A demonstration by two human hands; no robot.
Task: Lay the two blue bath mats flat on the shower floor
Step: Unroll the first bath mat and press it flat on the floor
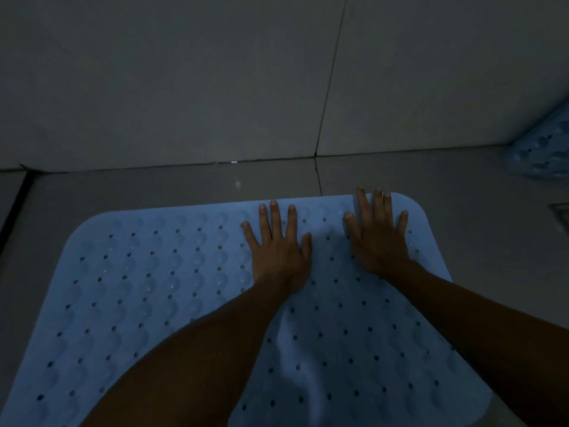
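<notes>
Both hands, left (278, 254) and right (380, 241), press fingers spread, holding nothing, on the mat (154, 288); it looks limp and rubbery, best lifted by corners.

1. Two bare forearms in view, no sleeves, cuffs or gloves on either.
2. Left hand (278, 251): no ring, watch or band visible.
3. Right hand (377, 238): a pale ring (383, 195) on one finger near the tip end.
4. Short nails, pale at the tips; wrists unadorned. Dim light, finer detail unclear.
</notes>
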